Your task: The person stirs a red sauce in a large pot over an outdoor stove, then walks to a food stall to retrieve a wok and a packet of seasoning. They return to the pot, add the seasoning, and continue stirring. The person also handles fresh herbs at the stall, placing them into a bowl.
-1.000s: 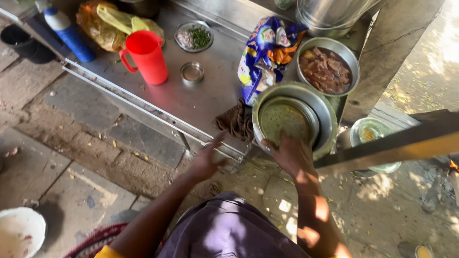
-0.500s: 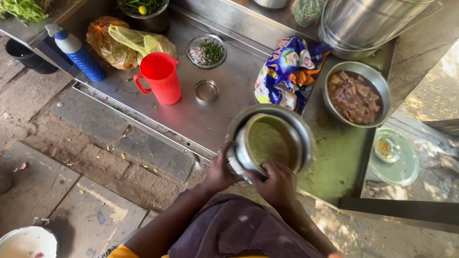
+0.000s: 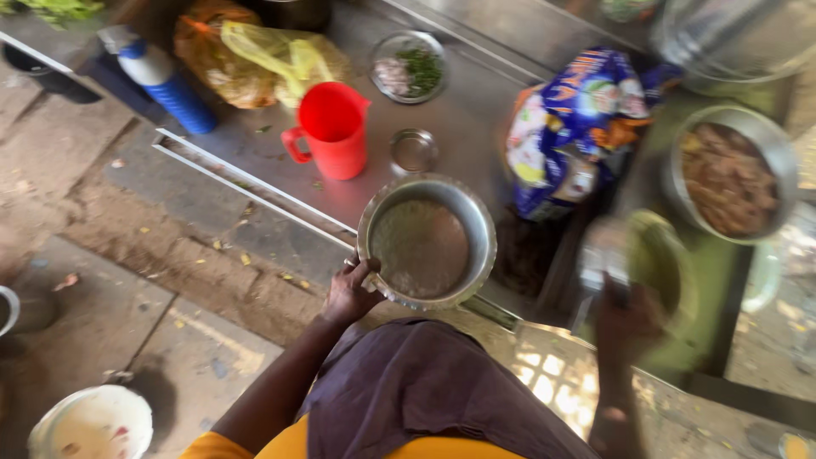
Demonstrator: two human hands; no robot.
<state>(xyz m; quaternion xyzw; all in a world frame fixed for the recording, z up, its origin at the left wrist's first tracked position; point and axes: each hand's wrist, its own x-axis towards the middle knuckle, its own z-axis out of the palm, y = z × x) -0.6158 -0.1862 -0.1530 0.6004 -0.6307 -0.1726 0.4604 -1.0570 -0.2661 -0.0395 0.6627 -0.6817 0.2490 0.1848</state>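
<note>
A round steel pot [image 3: 478,223] with grey-brown mush inside is held out over the edge of a steel counter [image 3: 476,110]. My left hand [image 3: 350,293] grips its near left rim, thumb over the edge. Off to the right, my right hand [image 3: 627,319] is blurred by motion. It holds a round steel plate [image 3: 637,259] with a greenish face, tilted and apart from the pot.
On the counter stand a red jug [image 3: 331,132], a small steel bowl [image 3: 414,150], a plate of chopped greens [image 3: 410,68], a blue patterned bag [image 3: 578,127] and a bowl of brown food [image 3: 731,178]. A white bucket [image 3: 89,423] sits on the paved ground.
My right hand has left the pot and swung right with the steel plate. The pot, now in my left hand alone, has shifted left and shows its contents.
</note>
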